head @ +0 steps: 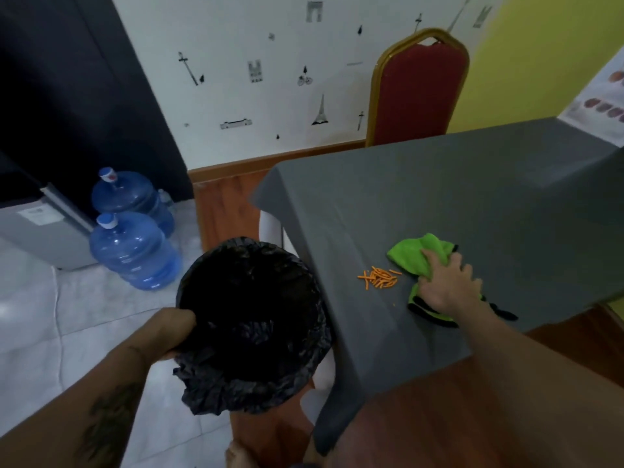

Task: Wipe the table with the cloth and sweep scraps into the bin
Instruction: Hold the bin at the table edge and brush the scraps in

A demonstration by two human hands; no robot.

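Note:
A bin [251, 319] lined with a black bag is held off the floor beside the table's left edge; my left hand [172, 327] grips its near rim. A small pile of orange scraps [380, 278] lies on the grey tablecloth [472, 197], a short way in from that edge. Just right of the scraps, my right hand [447, 285] presses flat on a bright green cloth [413, 256] with black trim, its fingers spread over the fabric. One loose orange crumb [393, 304] lies nearer to me.
A red chair with a gold frame [417, 87] stands at the table's far side. Two blue water jugs [131, 248] sit on the tiled floor at left, next to a grey appliance [37, 234]. Papers [601, 103] rest at the table's far right corner.

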